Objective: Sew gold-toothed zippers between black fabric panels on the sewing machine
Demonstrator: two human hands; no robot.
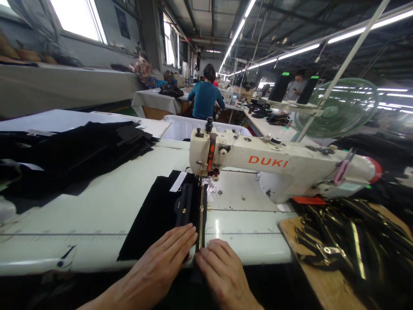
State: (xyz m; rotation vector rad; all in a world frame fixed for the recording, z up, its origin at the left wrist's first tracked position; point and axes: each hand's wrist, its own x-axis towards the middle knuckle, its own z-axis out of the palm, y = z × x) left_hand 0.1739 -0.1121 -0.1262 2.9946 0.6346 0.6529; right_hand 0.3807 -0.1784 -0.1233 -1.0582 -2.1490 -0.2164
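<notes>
A black fabric panel lies on the sewing table, with a white label strip and a small dark zip pocket on it. Along its right edge runs a gold-toothed zipper on black tape, its far end under the needle area of the sewing machine. My left hand rests flat on the panel beside the zipper, fingers stretched out and together. My right hand is closed, its fingertips pinching the near end of the zipper tape at the table's front edge.
Stacked black fabric pieces lie at the left. More gold zippers are heaped on a wooden board at the right. Behind the machine stand a white bin, thread cones and a green fan. A person sits farther back.
</notes>
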